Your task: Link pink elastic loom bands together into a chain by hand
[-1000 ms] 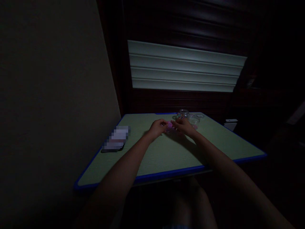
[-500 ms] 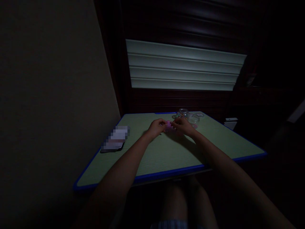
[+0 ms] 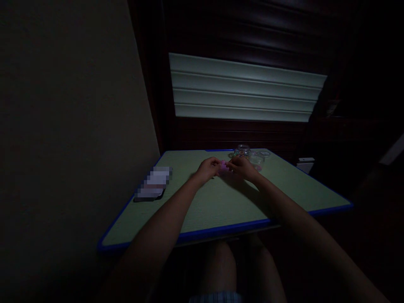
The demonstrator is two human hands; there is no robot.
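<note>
A small pink item [image 3: 223, 167] is between my two hands, low over the far half of the table; it is too dim and small to name. My left hand [image 3: 208, 168] pinches it from the left, fingers curled. From the right, my right hand [image 3: 242, 167] closes thumb and fingers at its other edge. Just behind my right hand stands a clear jar [image 3: 243, 150] with small multicoloured pieces in it, partly hidden. A clear round container [image 3: 257, 160] with something pink in it sits beside that hand.
The pale green table [image 3: 202, 210] has a blue rim. On its left side lies a blurred-out flat object [image 3: 153, 184]. A clear lid [image 3: 264, 154] rests at the far right edge. A wall rises on the left, and a slatted shutter [image 3: 243, 88] stands behind.
Both hands stay almost in place, still on the pink item. The view has shifted slightly, and my knees below the table have moved a little to the left.
</note>
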